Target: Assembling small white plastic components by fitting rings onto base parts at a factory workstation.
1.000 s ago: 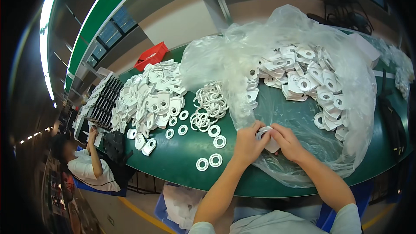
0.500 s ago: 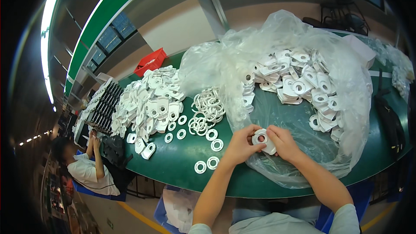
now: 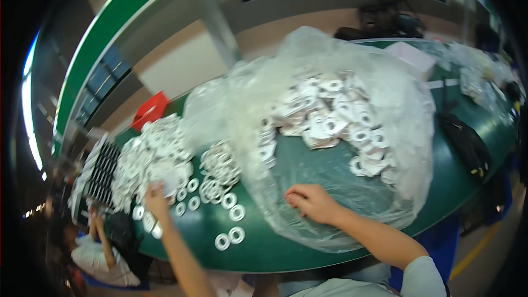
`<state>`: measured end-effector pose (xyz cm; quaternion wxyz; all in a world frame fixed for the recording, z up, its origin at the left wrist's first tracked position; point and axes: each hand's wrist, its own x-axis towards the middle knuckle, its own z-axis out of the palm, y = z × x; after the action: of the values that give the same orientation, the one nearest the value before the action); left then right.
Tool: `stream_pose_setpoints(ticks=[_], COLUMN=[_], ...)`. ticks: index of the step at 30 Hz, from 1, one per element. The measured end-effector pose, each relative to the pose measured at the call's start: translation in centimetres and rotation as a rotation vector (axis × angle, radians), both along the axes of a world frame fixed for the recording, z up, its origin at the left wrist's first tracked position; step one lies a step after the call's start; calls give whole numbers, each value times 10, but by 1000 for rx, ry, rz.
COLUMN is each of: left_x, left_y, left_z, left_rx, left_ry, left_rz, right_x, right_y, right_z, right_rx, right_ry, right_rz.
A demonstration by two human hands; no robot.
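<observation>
My left hand (image 3: 157,199) is stretched out to the left, at the near edge of a heap of white plastic plates with round holes (image 3: 144,157). It is smeared by motion, so its grip does not show. A pale plate (image 3: 171,171) lies just beyond its fingers. My right hand (image 3: 312,203) is over the clear plastic bag (image 3: 330,225), fingers curled in; whatever is inside them, if anything, is hidden. Several loose flat white rings (image 3: 237,213) lie between my hands, near a pile of thin white rings (image 3: 220,169).
Inside the spread bag more white holed plates (image 3: 330,121) are heaped on the green table (image 3: 187,250). A red bin (image 3: 149,111) stands at the back left, beyond stacked black-and-white parts (image 3: 99,173). A black bag-like item (image 3: 465,143) lies right. A co-worker (image 3: 104,261) sits far left.
My hands have parted from the white holed plate they held together. The left has swung left to the heap; the right stays over the bag, now curled. The view has shifted right.
</observation>
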<state>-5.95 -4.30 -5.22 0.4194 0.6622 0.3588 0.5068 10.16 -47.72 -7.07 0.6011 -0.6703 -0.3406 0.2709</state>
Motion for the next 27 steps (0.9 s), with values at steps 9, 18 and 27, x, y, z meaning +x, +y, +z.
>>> stream_pose_setpoints(ticks=[9, 18, 27], left_x=[-53, 12, 26], left_y=[201, -119, -163], left_z=[27, 22, 3], left_rx=[440, 419, 553], left_ry=[610, 649, 721], left_rz=[391, -592, -715], right_x=[100, 154, 69], right_y=[-33, -51, -4], right_z=[46, 33, 52], right_rx=[-137, -509, 139], right_ry=[-1027, -1530, -51], right_rz=[-597, -474, -403])
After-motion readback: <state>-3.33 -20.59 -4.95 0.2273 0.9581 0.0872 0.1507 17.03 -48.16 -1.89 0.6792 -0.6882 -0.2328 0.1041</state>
